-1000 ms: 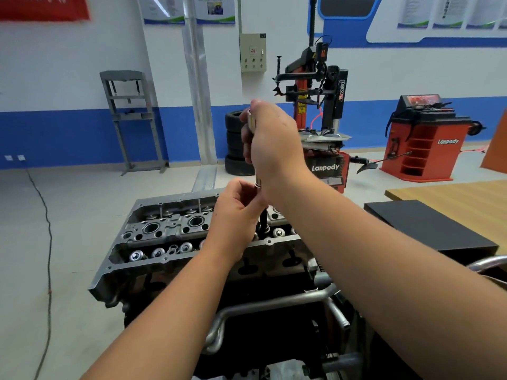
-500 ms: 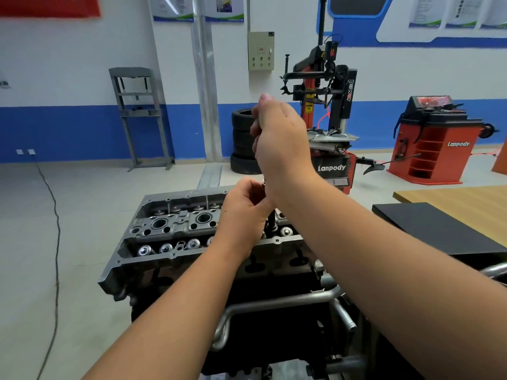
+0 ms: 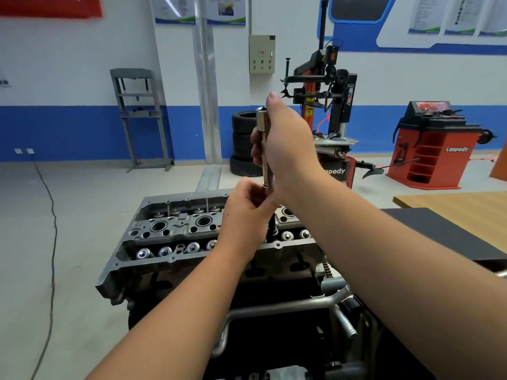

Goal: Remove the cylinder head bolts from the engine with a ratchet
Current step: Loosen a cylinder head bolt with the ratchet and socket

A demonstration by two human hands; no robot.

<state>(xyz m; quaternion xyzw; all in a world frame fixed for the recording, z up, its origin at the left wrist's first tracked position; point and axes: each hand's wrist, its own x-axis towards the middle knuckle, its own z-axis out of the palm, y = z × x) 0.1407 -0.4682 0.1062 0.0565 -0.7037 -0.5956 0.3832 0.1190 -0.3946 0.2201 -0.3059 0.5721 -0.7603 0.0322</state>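
Note:
A grey aluminium cylinder head (image 3: 175,229) sits on top of a dark engine block, with valve springs in a row along its near side. My right hand (image 3: 288,149) grips a long chrome extension bar (image 3: 265,149) held upright above the head's middle. Just below it, my left hand (image 3: 247,212) pinches the bar's lower end, where a dark bolt shank (image 3: 272,227) runs down toward the head. The joint between bar and bolt is hidden by my fingers.
A black pad (image 3: 439,234) lies on a wooden table (image 3: 461,207) at the right. Metal coolant pipes (image 3: 274,308) cross the engine's near face. Beyond stand stacked tyres (image 3: 242,144), a tyre changer (image 3: 326,105), a red wheel balancer (image 3: 436,149) and a grey press frame (image 3: 140,116).
Both hands stay on the upright bar; the right hand now shows more of the chrome bar at its left side. The view has shifted slightly.

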